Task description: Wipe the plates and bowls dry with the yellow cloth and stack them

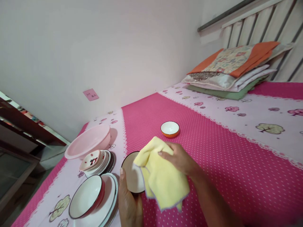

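Observation:
My left hand (130, 201) grips a white bowl with a dark rim (133, 176) from its left and lower side, tilted toward me, the thumb lying along the edge. A yellow cloth (163, 176) with a grey-purple border is held in my right hand (177, 156), fingers closed on its top. The cloth hangs over the bowl's right part and hides it. Beyond my hands, a small white bowl with an orange outside (170, 128) stands upright on the pink bedsheet (146, 123).
On the left are a pink basin (88, 142), a stack of small dishes (91, 160), and a larger red-sided bowl (86, 197) on stacked plates (111, 192). Folded pillows and bedding (232, 66) lie at the far right by a railing (258, 25). A wall (130, 47) rises behind.

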Demonstrator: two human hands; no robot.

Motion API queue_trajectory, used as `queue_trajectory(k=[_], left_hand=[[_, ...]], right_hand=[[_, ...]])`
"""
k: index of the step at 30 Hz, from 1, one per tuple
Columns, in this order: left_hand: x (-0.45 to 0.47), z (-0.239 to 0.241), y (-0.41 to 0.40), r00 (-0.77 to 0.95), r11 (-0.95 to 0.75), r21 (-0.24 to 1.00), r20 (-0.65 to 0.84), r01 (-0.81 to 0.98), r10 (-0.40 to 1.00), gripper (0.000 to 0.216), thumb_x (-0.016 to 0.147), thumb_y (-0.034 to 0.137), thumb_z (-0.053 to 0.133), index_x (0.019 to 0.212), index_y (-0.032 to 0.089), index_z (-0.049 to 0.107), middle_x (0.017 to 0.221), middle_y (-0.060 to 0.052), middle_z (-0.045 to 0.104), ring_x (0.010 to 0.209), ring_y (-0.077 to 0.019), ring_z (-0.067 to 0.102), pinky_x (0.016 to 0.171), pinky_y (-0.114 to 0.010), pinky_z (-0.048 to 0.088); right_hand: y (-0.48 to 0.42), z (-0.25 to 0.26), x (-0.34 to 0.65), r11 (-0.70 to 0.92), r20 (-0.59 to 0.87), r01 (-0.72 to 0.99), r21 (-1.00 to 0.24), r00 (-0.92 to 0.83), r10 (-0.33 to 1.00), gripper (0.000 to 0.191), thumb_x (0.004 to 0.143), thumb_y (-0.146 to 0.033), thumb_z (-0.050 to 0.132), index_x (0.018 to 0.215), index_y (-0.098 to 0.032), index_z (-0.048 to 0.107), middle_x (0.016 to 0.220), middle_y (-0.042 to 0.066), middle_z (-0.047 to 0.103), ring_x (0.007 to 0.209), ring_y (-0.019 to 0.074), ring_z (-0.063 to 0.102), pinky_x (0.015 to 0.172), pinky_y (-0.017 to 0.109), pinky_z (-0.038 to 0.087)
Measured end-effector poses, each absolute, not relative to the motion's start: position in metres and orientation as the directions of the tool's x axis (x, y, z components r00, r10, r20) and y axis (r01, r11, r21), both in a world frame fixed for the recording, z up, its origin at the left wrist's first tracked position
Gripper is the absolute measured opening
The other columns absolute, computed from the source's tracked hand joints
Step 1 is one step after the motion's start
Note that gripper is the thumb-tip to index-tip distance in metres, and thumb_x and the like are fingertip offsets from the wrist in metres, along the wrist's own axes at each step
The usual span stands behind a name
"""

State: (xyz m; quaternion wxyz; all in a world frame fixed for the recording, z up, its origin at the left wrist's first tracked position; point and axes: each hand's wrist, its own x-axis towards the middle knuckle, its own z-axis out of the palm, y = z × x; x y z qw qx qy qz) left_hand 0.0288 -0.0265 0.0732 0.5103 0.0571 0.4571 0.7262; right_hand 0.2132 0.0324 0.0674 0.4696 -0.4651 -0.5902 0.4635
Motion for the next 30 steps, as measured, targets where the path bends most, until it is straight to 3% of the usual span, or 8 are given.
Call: queue_trajectory(k=[3,6,11,14,16,21,26,30], left_hand=[[0.02,0.065,-0.027,-0.557,-0.083,0.781,-0.362,-0.619,0.747,0.054,0.094,0.047,0.073,0.14,0.02,0.067,0.123,-0.011,0.079,0.119,-0.0296,0.074,0.104,-0.042,0.06],[0.014,0.057,-0.025,-0.603,-0.102,0.858,-0.264,-0.503,0.753,0.061,0.091,0.055,0.074,0.143,0.025,0.064,0.134,-0.01,0.074,0.128,-0.0329,0.068,0.103,-0.043,0.06],[0.021,0.046,-0.025,-0.594,-0.072,0.937,-0.155,-0.341,0.789,0.069,0.089,0.065,0.071,0.146,0.028,0.057,0.143,-0.012,0.068,0.127,-0.035,0.069,0.095,-0.043,0.063],[0.032,0.043,-0.027,-0.593,-0.057,0.948,-0.149,-0.315,0.791,0.069,0.088,0.064,0.073,0.145,0.028,0.056,0.14,-0.013,0.07,0.122,-0.0327,0.071,0.093,-0.041,0.063],[0.037,0.043,-0.028,-0.605,-0.056,0.961,-0.126,-0.272,0.786,0.067,0.088,0.064,0.073,0.142,0.028,0.057,0.139,-0.012,0.07,0.119,-0.0317,0.072,0.092,-0.041,0.062],[0.045,0.038,-0.03,-0.624,-0.027,0.98,-0.104,-0.197,0.774,0.07,0.086,0.063,0.076,0.144,0.03,0.055,0.139,-0.012,0.07,0.12,-0.0328,0.072,0.094,-0.043,0.061],[0.053,0.037,-0.03,-0.619,-0.064,0.994,-0.003,-0.086,0.786,0.073,0.085,0.058,0.078,0.147,0.027,0.054,0.141,-0.012,0.067,0.125,-0.0316,0.067,0.102,-0.042,0.055],[0.053,0.042,-0.03,-0.589,-0.056,0.998,0.053,0.013,0.806,0.077,0.083,0.058,0.08,0.148,0.027,0.053,0.143,-0.012,0.065,0.123,-0.03,0.067,0.102,-0.04,0.054]], right_hand=[[0.039,0.062,0.234,0.104,0.248,0.471,-0.876,0.254,0.935,0.02,0.089,-0.032,0.063,0.101,-0.018,0.071,0.093,0.01,0.075,0.081,0.0257,0.068,0.069,0.033,0.046],[0.042,0.059,0.243,0.029,0.299,0.597,-0.801,0.358,0.885,0.017,0.087,-0.029,0.065,0.1,-0.018,0.07,0.096,0.012,0.073,0.08,0.0261,0.066,0.069,0.034,0.043],[0.029,0.07,0.214,0.087,0.111,0.294,-0.952,0.065,0.992,0.018,0.09,-0.036,0.069,0.099,-0.02,0.069,0.085,0.007,0.074,0.068,0.0205,0.065,0.062,0.03,0.042],[0.016,0.078,0.182,0.187,0.162,0.267,-0.945,-0.111,0.981,0.011,0.089,-0.025,0.069,0.099,-0.019,0.071,0.091,0.007,0.075,0.078,0.0205,0.067,0.069,0.029,0.045],[0.012,0.078,0.165,0.262,0.222,0.211,-0.942,-0.195,0.955,0.018,0.092,-0.019,0.063,0.106,-0.02,0.073,0.101,0.007,0.076,0.089,0.021,0.068,0.078,0.03,0.048],[0.015,0.066,0.147,0.35,0.322,0.089,-0.932,-0.234,0.917,0.028,0.096,-0.011,0.051,0.106,-0.02,0.076,0.108,0.008,0.075,0.102,0.0207,0.066,0.095,0.031,0.048],[0.015,0.058,0.14,0.325,0.289,0.101,-0.94,-0.272,0.918,0.03,0.085,-0.003,0.055,0.102,-0.019,0.074,0.112,0.007,0.074,0.105,0.0215,0.064,0.095,0.031,0.048],[0.015,0.053,0.129,0.264,0.302,-0.174,-0.949,-0.253,0.919,0.034,0.078,0.0,0.051,0.099,-0.019,0.07,0.1,0.003,0.072,0.094,0.0183,0.065,0.086,0.026,0.05]])
